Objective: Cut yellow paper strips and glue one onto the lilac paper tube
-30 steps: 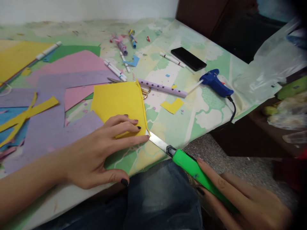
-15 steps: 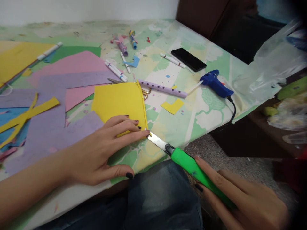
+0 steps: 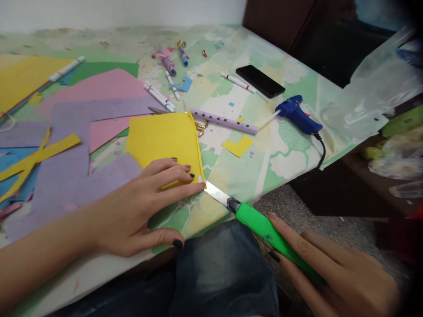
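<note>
So the yellow sheet (image 3: pixel 161 136) likely won't slip, the left hand (image 3: pixel 135 215) presses it, fingers loose. The right hand (image 3: pixel 343 273) grips a green knife (image 3: pixel 261 226) pointing to ten o'clock.

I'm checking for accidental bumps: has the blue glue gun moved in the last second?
No. The blue glue gun keeps the same place and angle relative to the black phone.
</note>
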### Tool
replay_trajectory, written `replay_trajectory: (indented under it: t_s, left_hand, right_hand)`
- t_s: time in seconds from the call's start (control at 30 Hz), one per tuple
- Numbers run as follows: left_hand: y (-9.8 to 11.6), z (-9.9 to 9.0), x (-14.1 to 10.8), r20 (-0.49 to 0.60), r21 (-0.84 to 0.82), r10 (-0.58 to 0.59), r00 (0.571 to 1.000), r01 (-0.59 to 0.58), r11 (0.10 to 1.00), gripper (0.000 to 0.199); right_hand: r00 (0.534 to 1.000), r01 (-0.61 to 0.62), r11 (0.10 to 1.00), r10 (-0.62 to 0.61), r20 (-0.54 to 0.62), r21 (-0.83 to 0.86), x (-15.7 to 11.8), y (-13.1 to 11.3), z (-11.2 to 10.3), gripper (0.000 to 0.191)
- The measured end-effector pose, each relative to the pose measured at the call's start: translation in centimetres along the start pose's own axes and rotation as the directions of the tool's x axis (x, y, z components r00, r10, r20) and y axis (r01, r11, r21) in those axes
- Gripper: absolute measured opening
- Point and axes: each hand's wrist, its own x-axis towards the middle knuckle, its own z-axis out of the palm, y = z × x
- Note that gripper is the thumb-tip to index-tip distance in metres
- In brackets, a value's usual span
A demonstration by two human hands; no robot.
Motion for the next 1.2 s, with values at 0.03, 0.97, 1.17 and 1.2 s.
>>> replay_trajectory:
  t_s: [0.03,0.97,1.17,1.2]
  left_hand:
    - [0.0,0.0,0.0,-0.001,0.0,0.005,1.0,-0.005,1.0,0.073]
    - [0.2,0.0,0.1,-0.05,-0.046,0.041,0.998,-0.043,0.998,0.067]
    - [0.1,0.1,0.1,-0.065,-0.078,0.027,0.998,-0.032,0.996,0.066]
    - [0.1,0.1,0.1,-0.066,-0.078,0.029,0.997,-0.034,0.996,0.066]
  right_hand:
    - [1.0,0.002,1.0,-0.002,-0.001,-0.002,-0.1,0.0,0.0,0.042]
    - [0.998,-0.024,0.998,0.021,-0.064,-0.055,-0.8,-1.3,0.2,0.043]
    - [0.996,-0.013,0.999,0.009,-0.088,-0.04,-0.5,-1.6,0.3,0.043]
    - [0.996,-0.011,0.999,0.007,-0.086,-0.051,-0.5,-1.7,0.3,0.043]
